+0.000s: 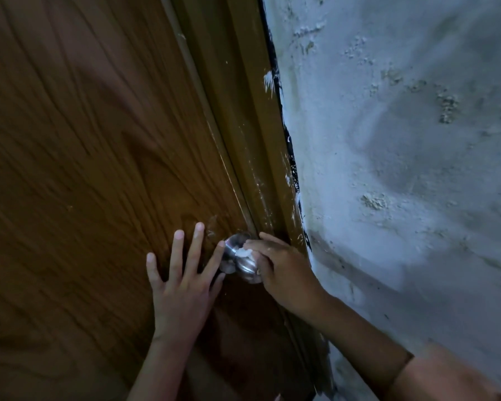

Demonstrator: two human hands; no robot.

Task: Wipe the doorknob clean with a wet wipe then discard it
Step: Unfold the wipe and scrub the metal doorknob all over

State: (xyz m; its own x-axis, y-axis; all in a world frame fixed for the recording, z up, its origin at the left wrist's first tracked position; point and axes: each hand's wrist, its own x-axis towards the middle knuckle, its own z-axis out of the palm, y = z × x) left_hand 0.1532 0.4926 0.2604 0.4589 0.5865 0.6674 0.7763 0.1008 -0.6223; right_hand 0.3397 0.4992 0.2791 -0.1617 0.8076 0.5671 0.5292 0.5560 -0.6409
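Head view: the knob (239, 260) is seen at 6 o'clock on the door (84, 169); the wipe (245, 253) is pressed onto it by the clenched right hand (284, 267). The left hand (182, 280), fingers spread, is laid flat at the knob's 9 o'clock.

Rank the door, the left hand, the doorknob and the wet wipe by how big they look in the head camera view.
1. Door, largest by far.
2. Left hand.
3. Doorknob.
4. Wet wipe, smallest, though the right hand covers most of it, so its full size is unsure.

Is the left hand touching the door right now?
Touching. The head view shows the left hand spread flat against the door, fingers beside the doorknob.
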